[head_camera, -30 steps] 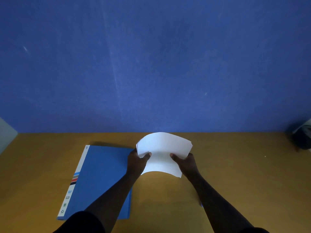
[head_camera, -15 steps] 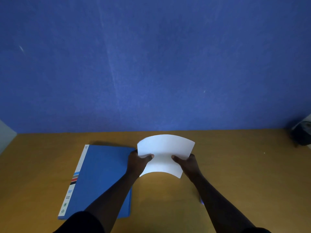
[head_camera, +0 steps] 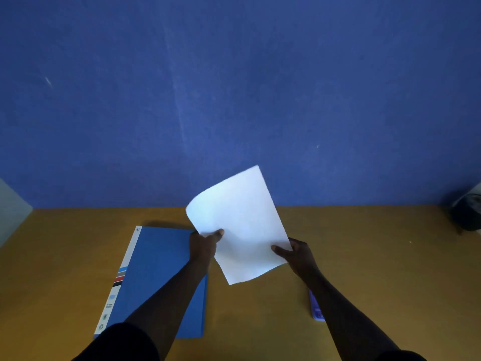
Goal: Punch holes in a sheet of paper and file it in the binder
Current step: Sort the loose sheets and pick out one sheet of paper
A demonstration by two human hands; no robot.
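Observation:
A white sheet of paper (head_camera: 240,222) is held up above the wooden table (head_camera: 364,256), tilted with its top corner toward the blue wall. My left hand (head_camera: 204,244) pinches its left edge with the thumb on top. My right hand (head_camera: 296,255) pinches its lower right edge. A closed blue binder (head_camera: 156,269) with a white spine strip lies flat on the table to the left, partly under my left forearm. No hole punch is clearly visible.
A small purple object (head_camera: 316,308) lies on the table, mostly hidden under my right forearm. A dark object (head_camera: 466,214) sits at the table's far right edge. The blue wall (head_camera: 234,87) rises right behind the table.
The sheet was held low and bowed sideways; both hands have lifted and turned it so it stands taller and tilted, its top corner now in front of the wall.

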